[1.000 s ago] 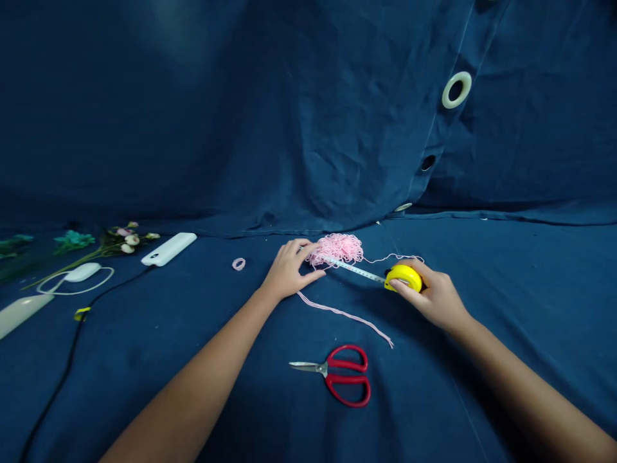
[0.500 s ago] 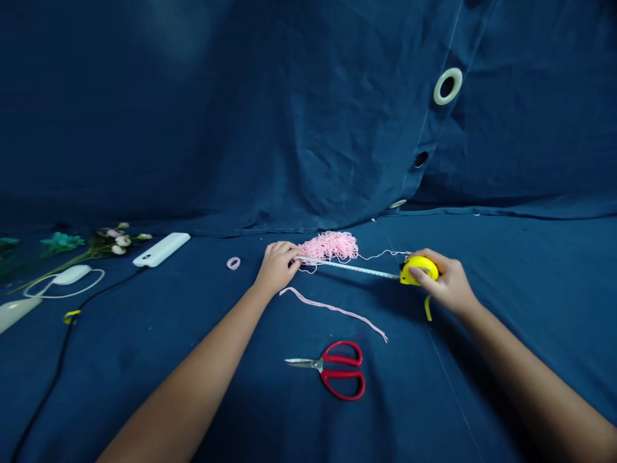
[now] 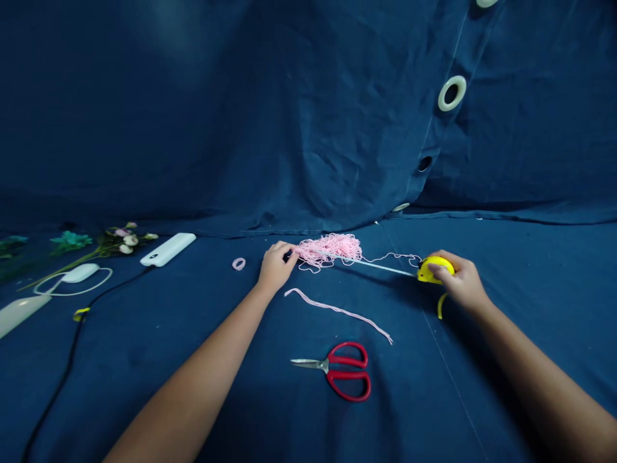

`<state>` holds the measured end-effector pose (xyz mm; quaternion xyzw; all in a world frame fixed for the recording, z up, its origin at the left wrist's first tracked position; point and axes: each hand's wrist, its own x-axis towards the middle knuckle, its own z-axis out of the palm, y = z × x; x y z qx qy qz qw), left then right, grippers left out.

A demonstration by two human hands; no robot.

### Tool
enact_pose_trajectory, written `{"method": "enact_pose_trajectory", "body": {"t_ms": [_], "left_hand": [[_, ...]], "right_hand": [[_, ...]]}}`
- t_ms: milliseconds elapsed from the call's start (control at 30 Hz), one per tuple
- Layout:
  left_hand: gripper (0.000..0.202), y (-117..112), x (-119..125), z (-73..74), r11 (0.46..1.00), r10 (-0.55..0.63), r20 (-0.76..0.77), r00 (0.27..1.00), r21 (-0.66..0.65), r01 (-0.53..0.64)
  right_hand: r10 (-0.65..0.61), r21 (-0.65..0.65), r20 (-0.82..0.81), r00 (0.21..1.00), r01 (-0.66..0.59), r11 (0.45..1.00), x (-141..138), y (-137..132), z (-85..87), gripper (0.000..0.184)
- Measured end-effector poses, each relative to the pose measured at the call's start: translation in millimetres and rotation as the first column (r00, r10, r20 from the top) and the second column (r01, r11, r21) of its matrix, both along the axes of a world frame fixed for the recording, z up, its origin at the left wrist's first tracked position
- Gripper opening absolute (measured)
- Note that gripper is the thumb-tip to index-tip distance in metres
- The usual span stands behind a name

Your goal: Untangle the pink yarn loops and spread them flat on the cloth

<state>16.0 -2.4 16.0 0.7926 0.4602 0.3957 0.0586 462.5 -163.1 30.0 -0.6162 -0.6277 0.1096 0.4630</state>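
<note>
Head view: left hand (image 3: pixel 274 267) pinches the tape end beside the pink yarn pile (image 3: pixel 330 249), right hand (image 3: pixel 460 283) closes round the yellow tape measure (image 3: pixel 435 269), blade stretched taut between them above a cut strand (image 3: pixel 337 312) on the tabletop (image 3: pixel 144 360), scissors (image 3: pixel 337 373) nearer.

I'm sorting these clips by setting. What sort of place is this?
Probably a home craft spot: blue cloth covers everything, with pink yarn, red scissors and a yellow tape measure held by the right hand.
</note>
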Motion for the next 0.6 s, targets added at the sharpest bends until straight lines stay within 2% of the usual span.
{"method": "enact_pose_trajectory", "body": {"t_ms": [100, 233, 300, 367, 400, 467, 533, 600], "left_hand": [[0.018, 5.4, -4.0, -4.0, 0.997, 0.071, 0.09, 0.993, -0.042, -0.067], [0.019, 9.8, -8.3, -6.4, 0.967, 0.211, 0.239, 0.948, -0.196, -0.166], [0.021, 12.2, -10.2, -7.0, 0.944, 0.276, 0.322, 0.906, -0.268, -0.192], [0.026, 14.9, -11.3, -7.6, 0.933, 0.306, 0.399, 0.864, -0.304, -0.19], [0.03, 16.0, -11.2, -7.9, 0.932, 0.307, 0.425, 0.852, -0.316, -0.178], [0.04, 17.2, -9.7, -8.0, 0.93, 0.283, 0.422, 0.861, -0.339, -0.14], [0.048, 15.8, -6.5, -7.3, 0.935, 0.213, 0.332, 0.919, -0.341, -0.094], [0.054, 12.2, -2.6, -5.9, 0.953, 0.098, 0.176, 0.98, -0.301, -0.041]], "right_hand": [[0.01, -0.024, -0.145, 0.989, -0.014, 1.0, 6.7, 2.2, -0.4, 0.027], [-0.013, -0.053, -0.326, 0.945, -0.004, 0.999, 15.6, 8.3, -1.8, 0.027], [-0.078, -0.037, -0.447, 0.891, 0.069, 0.997, 17.2, 11.4, -2.8, 0.03], [-0.169, 0.002, -0.516, 0.84, 0.198, 0.98, 18.6, 12.5, -3.4, 0.034], [-0.236, 0.021, -0.496, 0.835, 0.283, 0.959, 20.2, 12.1, -3.7, 0.037], [-0.412, 0.064, -0.343, 0.844, 0.459, 0.886, 26.5, 10.1, -5.1, 0.039], [-0.561, 0.12, -0.155, 0.813, 0.579, 0.806, 37.2, 8.1, -8.5, 0.038], [-0.618, 0.143, -0.046, 0.785, 0.617, 0.774, 51.0, 8.1, -14.3, 0.036]]}}
